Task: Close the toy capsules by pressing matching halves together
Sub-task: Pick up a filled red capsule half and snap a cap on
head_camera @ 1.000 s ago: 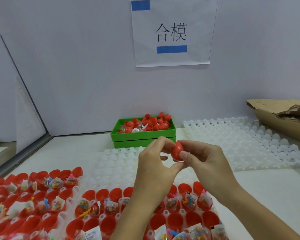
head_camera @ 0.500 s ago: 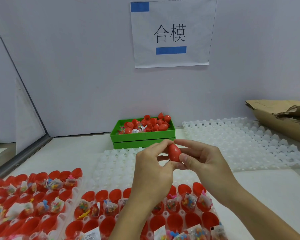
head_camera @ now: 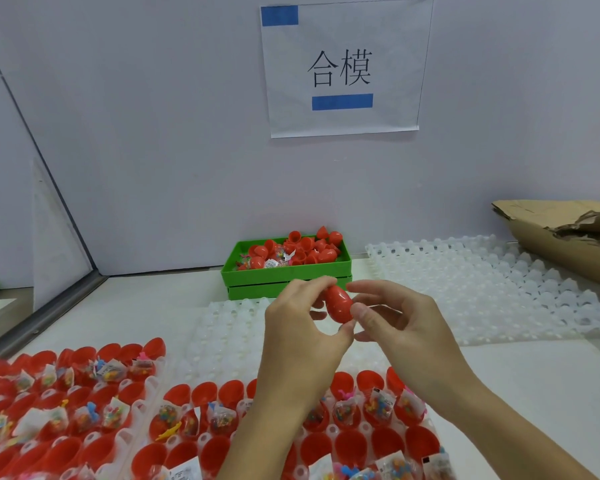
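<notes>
A closed red egg-shaped capsule (head_camera: 339, 304) is held upright in front of me, above the table. My left hand (head_camera: 302, 327) pinches it from the left, index finger on top and thumb at the bottom. My right hand (head_camera: 399, 323) touches its right side with thumb and fingertips. Below my arms, clear trays (head_camera: 160, 382) hold several open red capsule halves (head_camera: 355, 448), some with small bagged toys (head_camera: 378, 405) in them. More filled halves (head_camera: 84, 415) sit in the tray at the lower left.
A green bin (head_camera: 286, 277) piled with loose red halves stands at the back centre against the wall. Empty white cell trays (head_camera: 492, 282) lie in the middle and at the right. Torn cardboard (head_camera: 565, 233) rests at far right. A paper sign (head_camera: 343, 67) hangs on the wall.
The capsule has turned from tilted sideways to upright between my fingers, and both hands have shifted slightly upward. My right fingers have loosened their hold on its right side.
</notes>
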Tool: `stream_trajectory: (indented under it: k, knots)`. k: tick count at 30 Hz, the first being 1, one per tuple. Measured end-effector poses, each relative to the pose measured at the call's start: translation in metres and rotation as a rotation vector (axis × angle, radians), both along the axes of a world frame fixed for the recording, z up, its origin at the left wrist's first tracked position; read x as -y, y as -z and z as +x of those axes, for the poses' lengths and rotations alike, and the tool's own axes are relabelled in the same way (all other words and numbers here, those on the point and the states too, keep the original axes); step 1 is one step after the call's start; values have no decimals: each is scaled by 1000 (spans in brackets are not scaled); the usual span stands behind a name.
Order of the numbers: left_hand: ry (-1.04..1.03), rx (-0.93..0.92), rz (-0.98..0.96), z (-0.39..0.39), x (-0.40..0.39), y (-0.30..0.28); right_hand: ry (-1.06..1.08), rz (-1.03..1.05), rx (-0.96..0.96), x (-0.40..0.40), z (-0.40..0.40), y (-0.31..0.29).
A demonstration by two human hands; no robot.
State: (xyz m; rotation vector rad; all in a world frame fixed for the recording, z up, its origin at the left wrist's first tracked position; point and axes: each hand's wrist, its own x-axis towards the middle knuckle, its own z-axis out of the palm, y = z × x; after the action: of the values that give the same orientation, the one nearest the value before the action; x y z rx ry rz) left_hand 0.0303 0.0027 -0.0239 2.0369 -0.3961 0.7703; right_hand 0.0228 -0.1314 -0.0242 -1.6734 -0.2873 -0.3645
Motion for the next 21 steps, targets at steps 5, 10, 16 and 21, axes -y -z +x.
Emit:
stream_trajectory:
  k: [5, 10, 16, 21]
  knots:
    - [37, -19, 36, 0, 0, -2, 15, 41, -65, -1, 1, 2]
    - [164, -102, -148, -2, -3, -8, -321, 511, -352, 3, 5, 2]
    - [12, -84, -30, -1, -1, 0, -138, 225, -248, -1, 3, 3]
    - [-58, -36, 199, 0, 1, 4, 105, -159, -23, -7, -3, 5]
